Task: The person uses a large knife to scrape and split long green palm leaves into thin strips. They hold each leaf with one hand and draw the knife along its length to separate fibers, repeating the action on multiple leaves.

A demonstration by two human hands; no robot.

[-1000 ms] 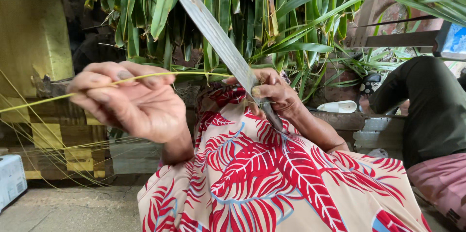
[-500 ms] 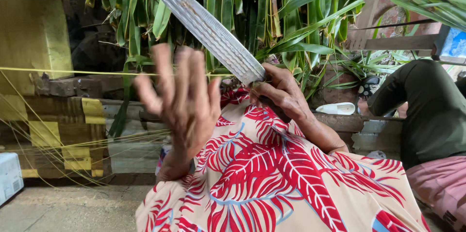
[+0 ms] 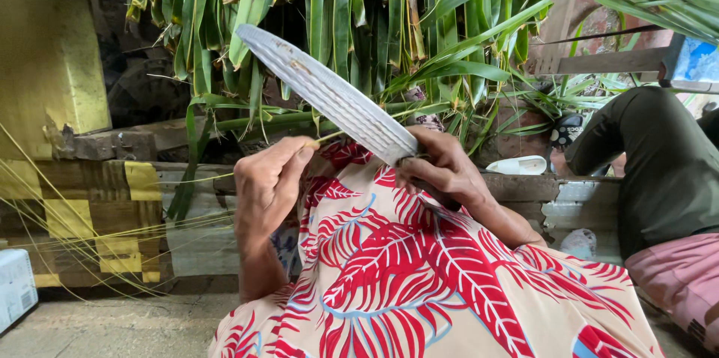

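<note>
the right hand [image 3: 442, 171] is clenching the handle of a long knife [image 3: 329, 96]; the left hand [image 3: 269, 182] is pinching a thin leaf strip [image 3: 329, 135] against the blade.

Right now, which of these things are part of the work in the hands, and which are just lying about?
In use:
- long knife, in the right hand
- thin leaf strip, pinched by the left hand
- stripped yellow midribs, trailing left

Lying about:
- white sandal on the ledge
- white box on the floor
</note>
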